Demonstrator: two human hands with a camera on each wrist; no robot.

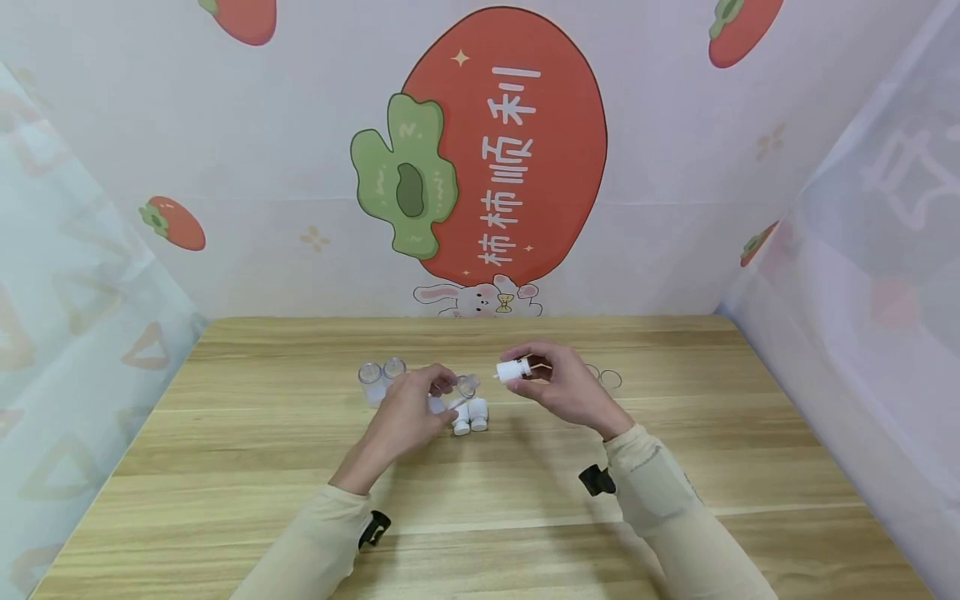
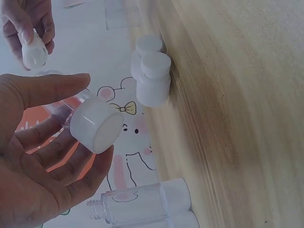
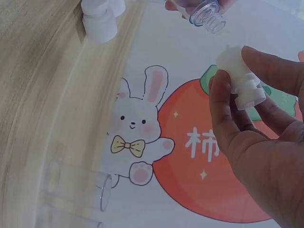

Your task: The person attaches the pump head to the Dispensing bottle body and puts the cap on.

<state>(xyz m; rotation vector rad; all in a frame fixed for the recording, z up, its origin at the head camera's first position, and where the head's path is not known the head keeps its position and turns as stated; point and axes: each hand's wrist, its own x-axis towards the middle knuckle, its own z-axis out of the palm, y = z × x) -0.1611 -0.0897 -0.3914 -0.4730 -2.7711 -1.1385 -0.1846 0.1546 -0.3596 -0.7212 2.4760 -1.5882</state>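
Note:
My left hand holds a clear bottle with a thick white base. Its threaded neck points toward my right hand. Between the right thumb and fingers is a white pump head, tilted and apart from the bottle's neck. Two more white pump heads stand side by side on the table just right of the left hand. To the left of that hand, two similar clear bottles stand upright on white bases, their threaded necks uncovered.
Two clear cylindrical covers stand on the wooden table, partly behind my right hand in the head view. A printed cloth backdrop rises at the table's back edge, with cloth also along both sides.

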